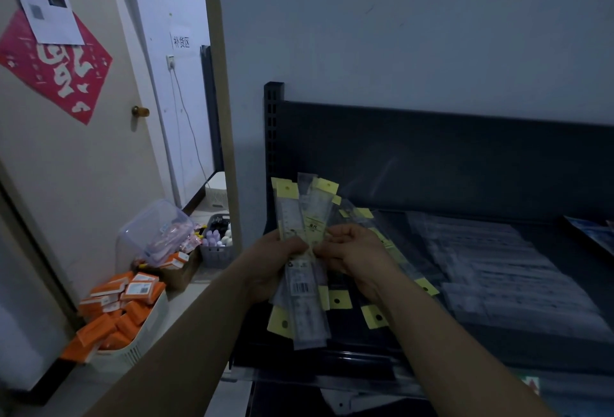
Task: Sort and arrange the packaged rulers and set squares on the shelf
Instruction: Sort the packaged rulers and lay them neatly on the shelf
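A fanned bundle of packaged rulers (307,213) in clear sleeves with yellow hang tabs stands upright above the dark shelf (362,327). My left hand (275,263) grips the bundle at its middle from the left. My right hand (352,253) pinches the same bundle from the right, fingers curled on the sleeves. More yellow-tabbed ruler packs (375,315) lie on the shelf under my hands. A wide spread of clear packaged rulers or set squares (498,267) lies flat on the shelf to the right.
The shelf's dark back panel (432,157) and perforated upright post (272,124) stand behind. On the floor at left are a white basket of orange boxes (126,310), a clear tub (156,233) and a grey basket (217,243). A door (66,150) is at far left.
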`<state>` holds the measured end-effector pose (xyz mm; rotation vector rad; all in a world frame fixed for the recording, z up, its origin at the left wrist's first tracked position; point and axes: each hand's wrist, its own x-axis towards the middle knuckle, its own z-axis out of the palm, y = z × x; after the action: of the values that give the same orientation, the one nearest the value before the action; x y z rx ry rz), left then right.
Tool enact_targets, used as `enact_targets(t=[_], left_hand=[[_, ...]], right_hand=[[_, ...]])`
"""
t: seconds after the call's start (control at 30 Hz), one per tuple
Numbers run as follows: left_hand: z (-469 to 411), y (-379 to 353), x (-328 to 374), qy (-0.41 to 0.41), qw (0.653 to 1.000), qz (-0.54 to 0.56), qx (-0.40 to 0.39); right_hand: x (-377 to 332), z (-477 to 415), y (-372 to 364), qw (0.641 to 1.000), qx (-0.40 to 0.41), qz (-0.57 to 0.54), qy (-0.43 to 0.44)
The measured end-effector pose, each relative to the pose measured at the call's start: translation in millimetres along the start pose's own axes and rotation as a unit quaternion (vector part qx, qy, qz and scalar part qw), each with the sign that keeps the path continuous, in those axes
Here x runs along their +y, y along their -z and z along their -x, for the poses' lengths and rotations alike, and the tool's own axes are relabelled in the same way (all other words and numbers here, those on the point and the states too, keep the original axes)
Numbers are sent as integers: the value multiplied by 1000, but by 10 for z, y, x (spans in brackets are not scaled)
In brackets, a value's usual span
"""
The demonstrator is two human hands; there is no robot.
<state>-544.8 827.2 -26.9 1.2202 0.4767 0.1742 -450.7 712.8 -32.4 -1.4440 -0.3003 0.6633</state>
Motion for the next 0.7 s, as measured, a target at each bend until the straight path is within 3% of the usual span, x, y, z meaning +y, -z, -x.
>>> enact_targets(t=[0.2,0.4,0.6,0.7], left_hand=[[-7,4,-6,13,998,59,-5],[25,17,53,3,996,87,-6],[32,139,128,3,990,138,1],[-12,212,141,16,988,151,13]], right_hand=[[-68,-9,70,999,40,-31,2],[-169,-59,204,995,84,57,16],[-399,79,615,995,-7,103,9],[-497,135,829,998,-26,49,17]])
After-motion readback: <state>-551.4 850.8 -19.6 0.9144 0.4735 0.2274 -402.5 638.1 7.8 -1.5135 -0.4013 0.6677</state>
